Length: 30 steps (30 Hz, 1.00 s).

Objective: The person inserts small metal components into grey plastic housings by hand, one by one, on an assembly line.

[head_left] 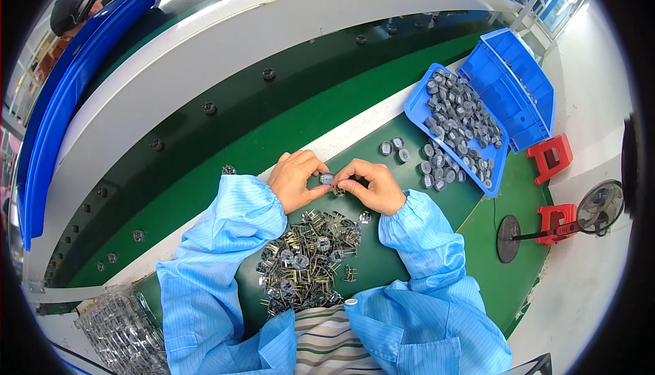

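Over the green bench my left hand (295,180) pinches a small grey round cap (327,178) between thumb and fingers. My right hand (374,187) is closed right beside it, thumb and forefinger pressed together at the cap's edge. A dark, shiny bit shows at those right fingertips, too small to make out. Just below both hands lies a heap of small clear-and-metal parts with brass pins (307,259). One separate pinned part (365,217) sits near my right wrist. Several loose grey caps (437,170) lie on the bench to the right.
A blue tray (492,185) of grey caps leans at the right, with a blue bin (508,92) behind it. Ahead, a green conveyor belt (273,129) carries scattered dark parts. Stacked clear trays (123,330) stand lower left. A fan (600,208) and red stools (549,156) stand right. Another person (71,10) is far left.
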Motion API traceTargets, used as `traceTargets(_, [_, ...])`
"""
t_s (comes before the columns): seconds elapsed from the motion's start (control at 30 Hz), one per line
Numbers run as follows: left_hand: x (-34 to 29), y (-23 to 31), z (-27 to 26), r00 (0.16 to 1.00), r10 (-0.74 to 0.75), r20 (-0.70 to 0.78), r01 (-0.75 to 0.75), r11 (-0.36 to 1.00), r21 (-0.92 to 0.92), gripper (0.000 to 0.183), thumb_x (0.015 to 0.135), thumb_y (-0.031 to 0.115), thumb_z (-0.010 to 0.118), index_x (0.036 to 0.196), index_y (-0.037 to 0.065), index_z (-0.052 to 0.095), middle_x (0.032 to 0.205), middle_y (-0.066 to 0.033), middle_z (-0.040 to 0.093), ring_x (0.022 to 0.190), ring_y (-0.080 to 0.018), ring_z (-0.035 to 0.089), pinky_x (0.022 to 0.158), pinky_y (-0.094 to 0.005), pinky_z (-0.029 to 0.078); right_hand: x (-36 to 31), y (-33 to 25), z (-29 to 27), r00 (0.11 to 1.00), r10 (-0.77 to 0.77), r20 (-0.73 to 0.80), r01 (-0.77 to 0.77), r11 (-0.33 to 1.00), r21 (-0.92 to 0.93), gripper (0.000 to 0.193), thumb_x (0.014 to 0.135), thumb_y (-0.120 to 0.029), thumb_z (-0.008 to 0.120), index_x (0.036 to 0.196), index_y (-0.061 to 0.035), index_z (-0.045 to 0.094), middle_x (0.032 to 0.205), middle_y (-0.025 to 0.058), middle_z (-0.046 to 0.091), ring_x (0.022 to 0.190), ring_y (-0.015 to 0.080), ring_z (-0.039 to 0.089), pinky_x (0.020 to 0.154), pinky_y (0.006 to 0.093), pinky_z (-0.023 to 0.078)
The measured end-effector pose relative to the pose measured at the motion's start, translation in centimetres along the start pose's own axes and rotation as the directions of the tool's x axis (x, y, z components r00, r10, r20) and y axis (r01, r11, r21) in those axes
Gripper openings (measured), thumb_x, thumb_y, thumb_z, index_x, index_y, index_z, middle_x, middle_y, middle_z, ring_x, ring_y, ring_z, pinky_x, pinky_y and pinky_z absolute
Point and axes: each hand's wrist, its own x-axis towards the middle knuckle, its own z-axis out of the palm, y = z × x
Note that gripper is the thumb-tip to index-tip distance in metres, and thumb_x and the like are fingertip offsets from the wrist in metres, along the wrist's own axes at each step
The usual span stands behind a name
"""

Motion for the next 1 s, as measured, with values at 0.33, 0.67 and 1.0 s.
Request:
traceTargets(0.33, [-0.2, -0.1, 0.2, 0.999, 0.045, -0.019, -0.045, 0.998, 0.034, 0.036, 0.075, 0.026, 0.089, 0.099, 0.011, 0.067, 0.091, -0.0023, 0.061, 0.091, -0.0223, 0.061, 0.081, -0.0380, 0.039, 1.3, -0.1, 1.4, 0.929, -0.346, -0.134, 0.246, 0.844, -0.476, 0.015, 0.079, -0.006, 0.082, 0.089, -0.0077, 0.070, 0.092, 0.0027, 0.065, 0.092, 0.0250, 0.058, 0.081, 0.0378, 0.043])
traceTargets(0.67, [0.0, 0.5, -0.2, 0.998, -0.019, 0.063, 0.015, 0.998, 0.064, 0.036, 0.077, 0.033, 0.089, 0.096, 0.011, 0.068, 0.096, -0.0041, 0.067, 0.098, -0.0237, 0.064, 0.088, -0.0389, 0.042, 1.5, -0.9, 1.9, 0.904, -0.414, -0.104, 0.268, 0.740, -0.616, 0.019, 0.074, -0.006, 0.082, 0.084, -0.0083, 0.067, 0.088, 0.0017, 0.060, 0.090, 0.0240, 0.057, 0.076, 0.0379, 0.039])
traceTargets(1.0, [0.0, 0.0, -0.1, 1.000, 0.012, 0.016, -0.012, 1.000, 0.021, 0.034, 0.073, 0.023, 0.089, 0.095, 0.011, 0.066, 0.090, -0.0018, 0.062, 0.090, -0.0223, 0.061, 0.081, -0.0367, 0.040, 1.3, -0.5, 2.0, 0.906, -0.415, -0.089, 0.255, 0.701, -0.667, 0.016, 0.077, -0.011, 0.080, 0.085, -0.0097, 0.066, 0.086, 0.0036, 0.060, 0.091, 0.0262, 0.058, 0.077, 0.0403, 0.040])
